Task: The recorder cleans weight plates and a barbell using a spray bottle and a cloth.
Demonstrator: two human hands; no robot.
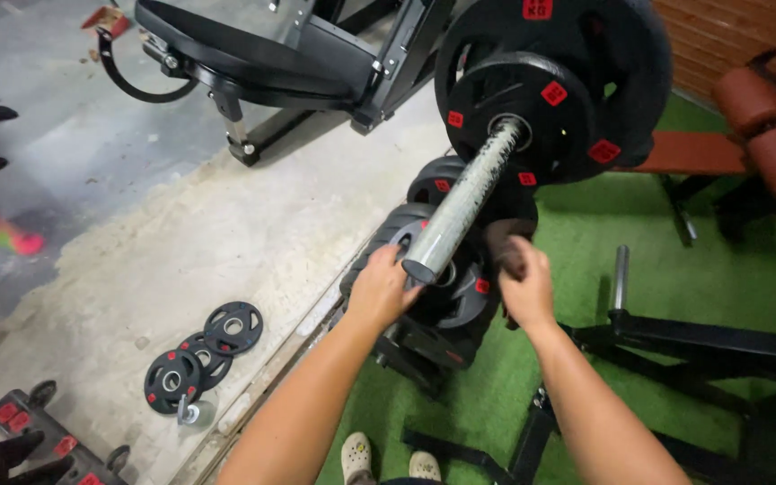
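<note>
You stood at the loaded end of a barbell sleeve, its grey tip pointing back toward you, with two black weight plates already slid on against the collar. Both of your hands were down below that tip, at the stack of black plates racked upright on the low plate stand.

Your left hand was clenched over the near rim of the front plate in the stack, fingers curled around its edge. Your right hand was closed on the far rim of what looked to be the same plate, though the bar's tip hid part of it, so I cannot say for certain that both held one disc. The plate sat in the rack, just under and behind the sleeve's end, not yet lifted clear.

By my reading, you were at the pick-up step: the grip was set, the lift not begun. The next move called for drawing the plate up and off its peg, keeping it upright, then lining its centre hole with the sleeve tip.

Three small plates lay flat on the concrete floor to your left.
</note>
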